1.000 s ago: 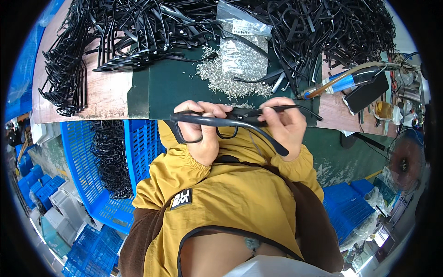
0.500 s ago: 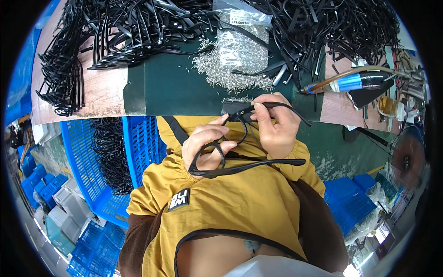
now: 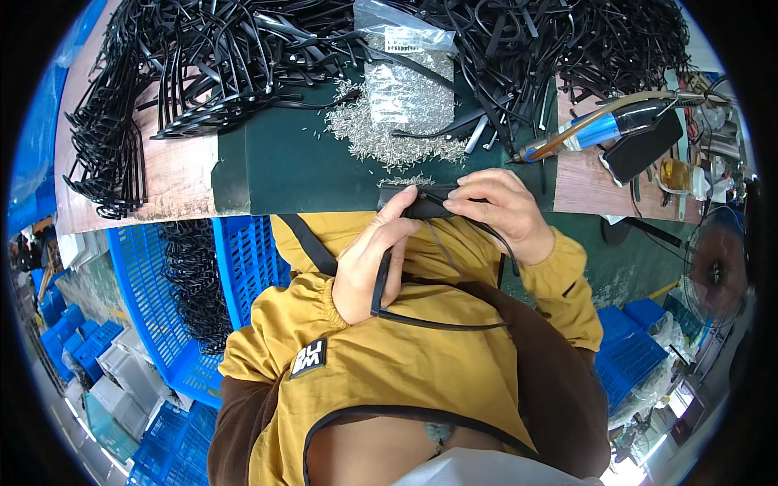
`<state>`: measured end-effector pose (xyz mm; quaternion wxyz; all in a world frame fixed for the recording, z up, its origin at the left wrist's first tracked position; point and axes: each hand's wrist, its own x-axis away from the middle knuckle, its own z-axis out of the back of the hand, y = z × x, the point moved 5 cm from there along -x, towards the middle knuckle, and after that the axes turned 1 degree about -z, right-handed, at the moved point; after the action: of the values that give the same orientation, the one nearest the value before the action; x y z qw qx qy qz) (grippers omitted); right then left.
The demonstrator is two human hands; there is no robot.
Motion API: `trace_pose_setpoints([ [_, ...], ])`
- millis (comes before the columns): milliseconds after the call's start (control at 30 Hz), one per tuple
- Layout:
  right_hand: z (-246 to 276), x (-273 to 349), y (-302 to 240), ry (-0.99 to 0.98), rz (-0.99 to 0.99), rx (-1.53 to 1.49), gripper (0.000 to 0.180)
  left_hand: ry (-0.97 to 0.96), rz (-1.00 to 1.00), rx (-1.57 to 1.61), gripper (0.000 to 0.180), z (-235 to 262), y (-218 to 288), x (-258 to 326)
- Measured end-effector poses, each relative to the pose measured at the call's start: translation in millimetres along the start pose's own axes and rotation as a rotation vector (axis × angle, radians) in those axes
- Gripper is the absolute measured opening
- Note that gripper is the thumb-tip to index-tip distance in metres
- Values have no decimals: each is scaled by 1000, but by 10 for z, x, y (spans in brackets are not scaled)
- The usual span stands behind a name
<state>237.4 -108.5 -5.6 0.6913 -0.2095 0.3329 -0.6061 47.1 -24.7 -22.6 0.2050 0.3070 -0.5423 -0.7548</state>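
Loose silvery bits (image 3: pixel 356 139) litter the green surface (image 3: pixel 279 166); at its near edge, the left hand (image 3: pixel 365 259) and right hand (image 3: pixel 515 215) pinch black glasses (image 3: pixel 379 283) between their fingers (image 3: pixel 482 191). A slack right-hand grip could let the temple (image 3: pixel 506 245) slip!

1. The bare left hand (image 3: pixel 365 267) is raised in front of the body, slanting up and to the right, its fingertips reaching the near edge of the pale wood-topped table (image 3: pixel 186 174); the fingers are bent in a grip.
2. The bare right hand (image 3: pixel 519 215) lies across that near edge, back upward, its bent fingers drawn together and pointing left.
3. The fingertips of both hands are near each other, with a gap between.
4. Mustard-yellow fabric sleeves (image 3: pixel 284 312) with gathered cuffs cover both forearms and wrists.
5. Both elbows are bent, the forearms converging inward.
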Motion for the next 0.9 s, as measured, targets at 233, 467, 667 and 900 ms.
trace_pose_setpoints([
  [233,-235,-319,-40,-127,105,260,46,-70,-67,-151,44,-6,-1,24],
  [467,627,386,132,1185,35,223,39,-22,-92,-133,41,-19,4,-18],
  [667,606,86,777,1213,-37,-720,46,-107,-97,-90,40,-67,29,-24],
  [900,187,-342,481,650,108,-1485,46,-96,-149,-73,41,-91,-24,-7],
])
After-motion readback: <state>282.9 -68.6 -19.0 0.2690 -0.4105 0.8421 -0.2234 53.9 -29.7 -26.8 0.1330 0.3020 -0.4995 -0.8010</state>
